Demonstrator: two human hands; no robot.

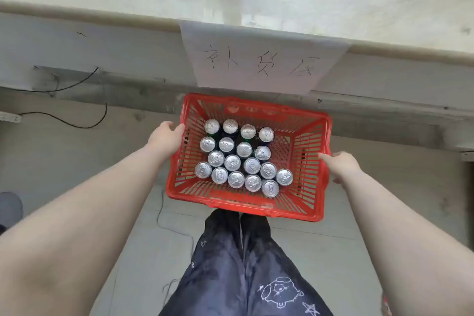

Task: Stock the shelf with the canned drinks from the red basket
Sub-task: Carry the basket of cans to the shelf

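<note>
Hanging above the red basket (243,207), a sign (261,59) covers the ledge (102,41).

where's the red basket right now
In the head view the red basket is centre frame, below the handwritten paper sign; the left hand and right hand hold its side rims.

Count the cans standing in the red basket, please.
18 cans, all upright in the red basket, packed toward its left: four rows of four, four, five and five, far to near. None seems hidden.
</note>
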